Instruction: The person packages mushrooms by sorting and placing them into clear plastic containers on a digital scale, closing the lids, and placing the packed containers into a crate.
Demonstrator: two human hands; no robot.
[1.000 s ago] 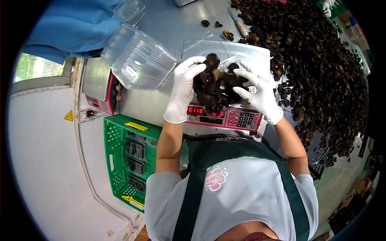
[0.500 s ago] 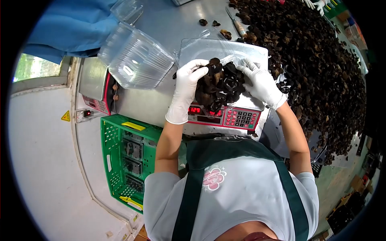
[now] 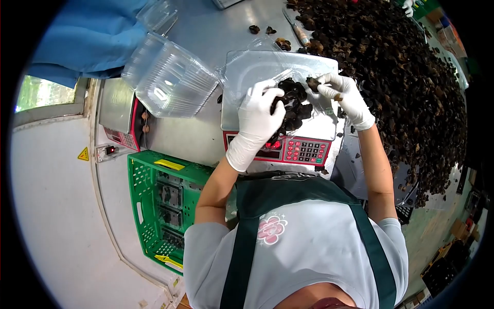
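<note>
A heap of dark wood ear mushrooms (image 3: 294, 105) sits on the steel plate of a digital scale (image 3: 242, 63), with clear plastic showing around it. My gloved left hand (image 3: 261, 112) curls its fingers around the heap's left side. Just to the right, my gloved right hand (image 3: 349, 98) pinches a small wood ear piece (image 3: 312, 84) between thumb and fingers, a little apart from the heap. Below the heap, the red-framed keypad (image 3: 307, 151) faces me; my left hand and the mushrooms partly cover the display.
A large pile of wood ears (image 3: 406, 103) spreads over the table's right side. A knife (image 3: 297, 30) lies behind the scale. Clear plastic boxes (image 3: 172, 77) stand at left, near a second scale (image 3: 117, 105). A green crate (image 3: 138, 177) holding packed boxes is lower left.
My left hand has shifted right and over the heap. My right hand has drawn back slightly to the right, now with a small piece in its fingers. The heap looks smaller or more covered.
</note>
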